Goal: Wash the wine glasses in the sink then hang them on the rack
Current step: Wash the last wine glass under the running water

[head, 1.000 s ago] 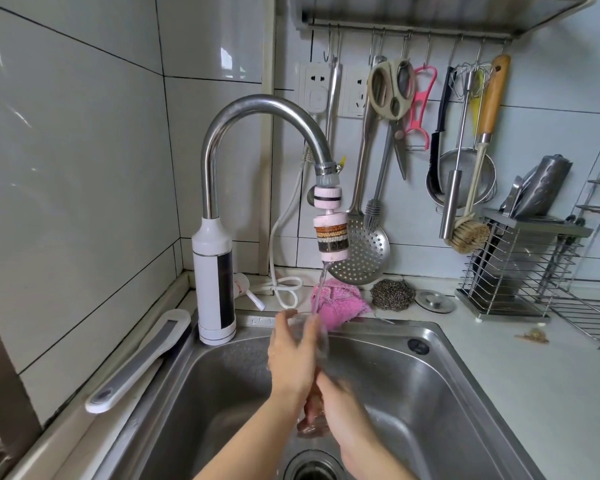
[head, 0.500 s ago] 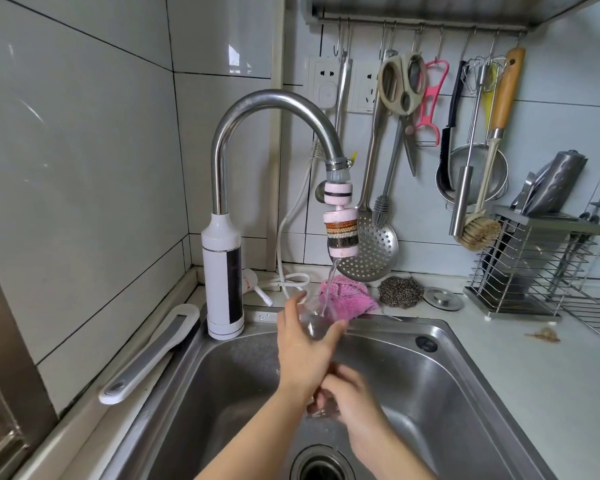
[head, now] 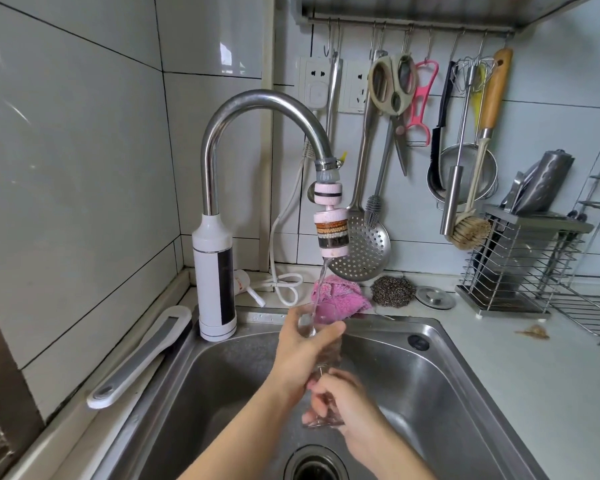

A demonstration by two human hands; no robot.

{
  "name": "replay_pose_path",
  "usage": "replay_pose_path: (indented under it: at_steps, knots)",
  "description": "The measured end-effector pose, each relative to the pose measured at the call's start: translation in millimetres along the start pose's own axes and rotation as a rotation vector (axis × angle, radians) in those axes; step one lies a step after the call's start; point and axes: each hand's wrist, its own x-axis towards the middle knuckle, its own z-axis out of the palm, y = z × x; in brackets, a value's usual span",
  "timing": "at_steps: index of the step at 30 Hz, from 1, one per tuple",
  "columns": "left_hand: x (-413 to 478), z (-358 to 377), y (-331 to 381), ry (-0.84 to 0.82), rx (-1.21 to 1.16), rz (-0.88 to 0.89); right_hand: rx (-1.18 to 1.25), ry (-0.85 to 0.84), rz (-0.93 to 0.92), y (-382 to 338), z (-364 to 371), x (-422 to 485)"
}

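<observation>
A clear wine glass (head: 311,323) stands upright over the steel sink (head: 430,375), under the water stream from the faucet filter (head: 331,233). My left hand (head: 303,355) grips its bowl, thumb on the right side. My right hand (head: 343,403) holds the stem and foot lower down. Water runs into the glass. Most of the bowl is hidden by my left hand.
The curved faucet (head: 257,102) rises at the sink's back left. A pink cloth (head: 340,296), a steel scourer (head: 392,289) and a drain lid (head: 434,296) lie behind the sink. Utensils hang from a rail (head: 409,27). A wire rack (head: 520,265) stands at the right.
The view has shifted a little. My left hand has slid slightly around the bowl; the glass stays under the stream, and my right hand keeps hold of the stem.
</observation>
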Motion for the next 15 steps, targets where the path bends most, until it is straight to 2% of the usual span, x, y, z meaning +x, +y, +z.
replay_pose_path:
  at_steps: [3, 4, 5, 7, 10, 11, 12, 13, 15]
  knots:
    - [-2, 3, -5, 0.241, 0.497, 0.15, -0.28, 0.094, -0.123, 5, 7, 6]
    - [-2, 1, -6, 0.317, 0.591, 0.188, -0.327, 0.096, -0.136, 7, 10, 6]
    - [-2, -1, -4, 0.364, 0.578, 0.197, -0.301, 0.078, -0.128, 9, 12, 7]
    - [-1, -5, 2, 0.348, 0.44, 0.084, -0.168, 0.048, -0.083, 9, 12, 7]
    - [2, -3, 5, 0.112, -0.018, -0.106, -0.019, -0.012, -0.035, 5, 6, 4]
    - [1, -2, 7, 0.09, -0.093, -0.123, -0.01, -0.023, -0.034, 3, 5, 3]
    - [1, -1, 7, 0.109, -0.076, -0.097, -0.041, -0.007, -0.041, 3, 6, 3]
    - [1, 0, 6, 0.153, 0.051, -0.041, -0.11, 0.028, -0.06, 5, 6, 5]
    - [2, 2, -1, 0.286, 0.418, 0.102, -0.325, 0.106, -0.119, 11, 10, 11]
